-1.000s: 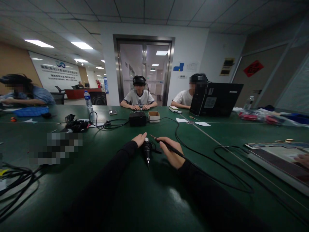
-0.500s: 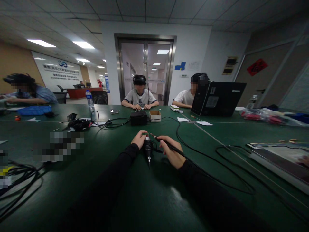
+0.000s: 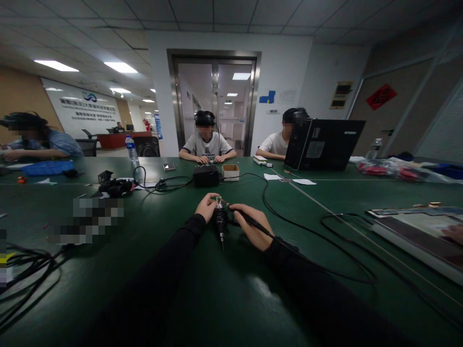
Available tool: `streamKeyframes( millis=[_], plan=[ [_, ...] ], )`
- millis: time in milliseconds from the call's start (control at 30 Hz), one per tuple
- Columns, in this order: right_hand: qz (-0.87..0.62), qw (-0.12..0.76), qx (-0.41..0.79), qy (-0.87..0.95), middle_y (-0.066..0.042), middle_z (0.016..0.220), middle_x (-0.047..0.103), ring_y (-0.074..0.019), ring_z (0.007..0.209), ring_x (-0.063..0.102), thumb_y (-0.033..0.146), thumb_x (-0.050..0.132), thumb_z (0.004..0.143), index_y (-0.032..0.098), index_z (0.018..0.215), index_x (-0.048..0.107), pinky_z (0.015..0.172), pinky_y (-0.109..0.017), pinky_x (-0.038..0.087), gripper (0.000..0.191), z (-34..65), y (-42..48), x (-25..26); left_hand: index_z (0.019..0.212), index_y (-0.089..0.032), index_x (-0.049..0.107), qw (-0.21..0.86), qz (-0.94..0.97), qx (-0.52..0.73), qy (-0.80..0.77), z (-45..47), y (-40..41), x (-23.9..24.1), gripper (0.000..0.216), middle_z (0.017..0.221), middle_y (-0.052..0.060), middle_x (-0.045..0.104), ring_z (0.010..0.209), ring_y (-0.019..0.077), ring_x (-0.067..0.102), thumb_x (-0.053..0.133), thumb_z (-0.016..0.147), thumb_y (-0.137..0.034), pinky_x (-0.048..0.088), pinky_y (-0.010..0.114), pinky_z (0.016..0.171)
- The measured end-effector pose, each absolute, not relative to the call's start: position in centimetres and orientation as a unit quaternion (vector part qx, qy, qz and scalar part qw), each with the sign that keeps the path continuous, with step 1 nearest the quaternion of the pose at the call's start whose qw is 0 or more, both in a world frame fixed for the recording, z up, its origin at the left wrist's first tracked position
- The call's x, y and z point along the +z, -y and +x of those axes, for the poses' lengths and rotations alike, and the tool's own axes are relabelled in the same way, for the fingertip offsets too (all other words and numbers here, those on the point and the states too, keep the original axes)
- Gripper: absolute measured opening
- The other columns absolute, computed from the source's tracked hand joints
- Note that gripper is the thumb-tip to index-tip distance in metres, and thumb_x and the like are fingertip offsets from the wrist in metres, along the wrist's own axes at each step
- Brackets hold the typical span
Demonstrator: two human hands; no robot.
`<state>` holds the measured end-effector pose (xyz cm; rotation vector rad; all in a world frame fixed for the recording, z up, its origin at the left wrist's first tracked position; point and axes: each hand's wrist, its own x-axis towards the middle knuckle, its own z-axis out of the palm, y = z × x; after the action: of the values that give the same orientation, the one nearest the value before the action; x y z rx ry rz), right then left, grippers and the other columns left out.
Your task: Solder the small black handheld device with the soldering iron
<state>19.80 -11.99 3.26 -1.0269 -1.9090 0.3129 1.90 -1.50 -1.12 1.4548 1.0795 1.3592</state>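
Note:
A black pen-shaped tool with a cable trailing from it is gripped in my right hand; its tip points left toward a small part. My left hand pinches a tiny green part, too small to name, at the top of a black cylindrical device that lies on the green table between my hands. A thin metal point sticks out of the device toward me. Both forearms are in black sleeves.
A black box and a small cardboard box sit behind my hands, with cables looping to the right. An open laptop stands at right, a flat panel at far right, tangled cords at left. Three people sit around the table.
My right hand has brought the tool's tip leftward to the part at my left fingertips. My left fingers have closed over the top of the device.

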Motion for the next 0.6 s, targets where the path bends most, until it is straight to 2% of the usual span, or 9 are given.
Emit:
streamKeyframes(
  millis=[600],
  plan=[
    [-0.420,0.460,0.124,0.773,-0.003,0.107,0.072,-0.0181,0.097,0.067,0.027,0.049,0.090,0.024,0.105,0.068,0.088,-0.032,0.050,0.025,19.98,11.91,3.15,0.096,-0.017,0.058,0.416,0.578,0.543,-0.445,2.00,1.78,-0.84,0.025,0.071,0.000,0.065,0.072,0.0148,0.063,0.053,0.072,-0.012,0.051,0.029,0.078]
  ],
)
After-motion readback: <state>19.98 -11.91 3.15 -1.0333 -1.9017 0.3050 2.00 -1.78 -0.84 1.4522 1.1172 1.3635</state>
